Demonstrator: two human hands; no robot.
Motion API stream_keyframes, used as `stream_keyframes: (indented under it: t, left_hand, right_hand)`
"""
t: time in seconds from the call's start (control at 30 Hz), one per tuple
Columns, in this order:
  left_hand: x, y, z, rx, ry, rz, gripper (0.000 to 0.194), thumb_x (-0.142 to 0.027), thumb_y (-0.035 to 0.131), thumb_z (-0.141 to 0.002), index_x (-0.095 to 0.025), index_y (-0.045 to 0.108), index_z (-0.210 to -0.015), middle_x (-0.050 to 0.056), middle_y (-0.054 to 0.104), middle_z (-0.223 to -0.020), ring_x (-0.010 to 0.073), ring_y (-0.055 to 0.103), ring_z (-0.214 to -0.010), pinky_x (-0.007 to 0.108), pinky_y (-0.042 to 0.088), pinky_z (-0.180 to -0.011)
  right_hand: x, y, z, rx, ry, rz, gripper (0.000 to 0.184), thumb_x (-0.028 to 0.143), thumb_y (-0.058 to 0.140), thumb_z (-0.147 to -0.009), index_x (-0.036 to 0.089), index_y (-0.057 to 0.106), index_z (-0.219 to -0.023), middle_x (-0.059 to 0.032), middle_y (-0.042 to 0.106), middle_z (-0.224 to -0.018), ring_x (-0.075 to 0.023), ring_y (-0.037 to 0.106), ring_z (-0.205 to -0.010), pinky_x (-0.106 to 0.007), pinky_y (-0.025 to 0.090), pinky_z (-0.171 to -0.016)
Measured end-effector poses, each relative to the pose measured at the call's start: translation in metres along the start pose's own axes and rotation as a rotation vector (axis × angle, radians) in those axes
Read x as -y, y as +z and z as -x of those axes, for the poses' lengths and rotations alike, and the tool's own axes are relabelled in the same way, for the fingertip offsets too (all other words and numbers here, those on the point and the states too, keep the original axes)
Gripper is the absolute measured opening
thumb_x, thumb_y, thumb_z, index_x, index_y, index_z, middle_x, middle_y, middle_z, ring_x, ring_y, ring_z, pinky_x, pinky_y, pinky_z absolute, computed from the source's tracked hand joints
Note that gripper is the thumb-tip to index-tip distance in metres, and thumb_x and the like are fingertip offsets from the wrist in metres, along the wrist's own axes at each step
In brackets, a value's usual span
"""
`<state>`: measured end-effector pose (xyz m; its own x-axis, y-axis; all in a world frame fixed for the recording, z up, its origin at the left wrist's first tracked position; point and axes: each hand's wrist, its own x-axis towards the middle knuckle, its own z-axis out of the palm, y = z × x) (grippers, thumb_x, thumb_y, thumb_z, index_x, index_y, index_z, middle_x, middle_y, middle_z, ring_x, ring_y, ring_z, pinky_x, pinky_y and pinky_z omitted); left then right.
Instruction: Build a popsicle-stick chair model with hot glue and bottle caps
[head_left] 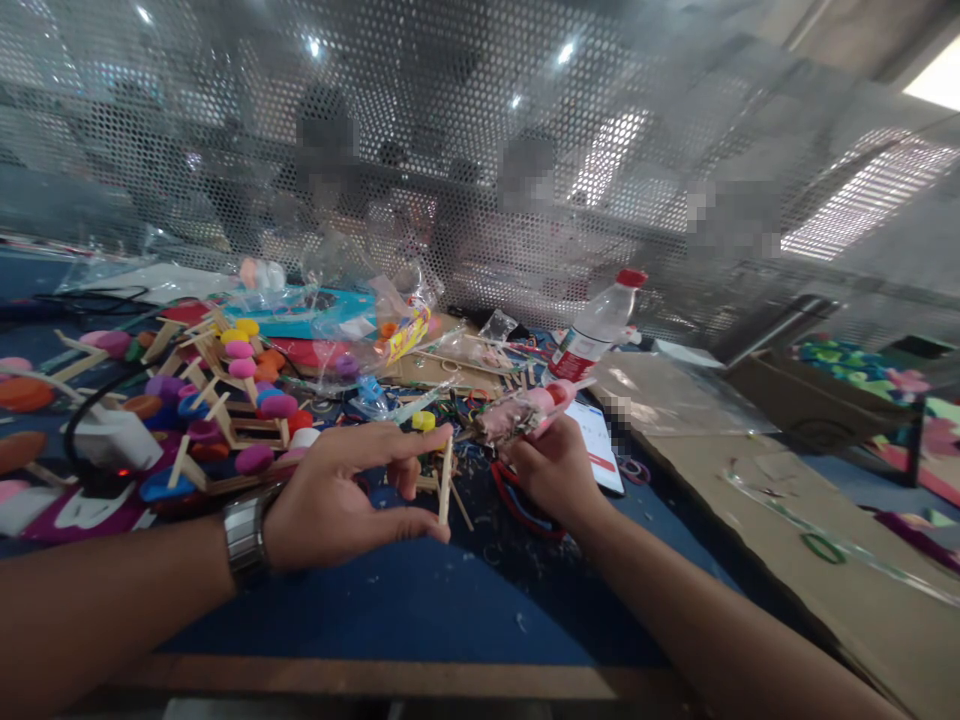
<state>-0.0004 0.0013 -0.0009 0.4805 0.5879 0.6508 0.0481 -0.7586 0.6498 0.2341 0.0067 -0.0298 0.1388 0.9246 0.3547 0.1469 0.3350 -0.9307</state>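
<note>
- Far left there's a white charger (112,440) with a little red light glowing, cable looping over it.
- Next, a messy heap of bright disc pieces (255,460) on wooden legs, just past the left wrist and its metal watch (245,535).
- Left hand (330,500) is pinching a stick (445,483) by its ends, fingertip on top and thumb underneath, so it stands roughly upright at the hand's right side, above the blue table (420,620).
- Just right of the stick, not touching it, is a pink tool (514,415) with stringy gunk on it. Right hand (559,480) is wrapped round it, and it pokes out above the fist.
- Phone (598,455) lies lit up right beside that hand, and a red-capped bottle (592,330) leans behind.
- Far right: cardboard (757,590) with a green ring (823,547) on it.
</note>
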Motion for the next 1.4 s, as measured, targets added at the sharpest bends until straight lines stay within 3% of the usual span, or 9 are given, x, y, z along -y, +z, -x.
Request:
stream_keyframes:
  t: [1.13, 1.4]
  left_hand:
    - [0.0002, -0.0003, 0.0013, 0.002, 0.019, -0.006, 0.061, -0.027, 0.089, -0.069, -0.021, 0.069, -0.126, -0.002, 0.068, -0.065, 0.0099, 0.057, -0.057, 0.021, 0.049, -0.056]
    - [0.0041, -0.0012, 0.0033, -0.095, -0.087, 0.041, 0.065, -0.029, 0.088, -0.07, -0.023, 0.066, -0.131, -0.002, 0.063, -0.066, 0.0101, 0.058, -0.058, 0.02, 0.05, -0.057]
  right_hand:
    - [0.0003, 0.001, 0.0004, 0.014, 0.023, -0.007, 0.022, 0.019, 0.061, -0.06, 0.023, 0.041, -0.051, 0.0054, 0.039, -0.049, -0.0094, 0.034, -0.047, -0.025, 0.028, -0.045]
    - [0.0034, -0.0026, -0.0018, 0.029, -0.011, 0.055, 0.021, 0.023, 0.075, -0.063, 0.02, 0.054, -0.058, 0.0028, 0.053, -0.056, -0.0116, 0.043, -0.053, -0.027, 0.036, -0.05]
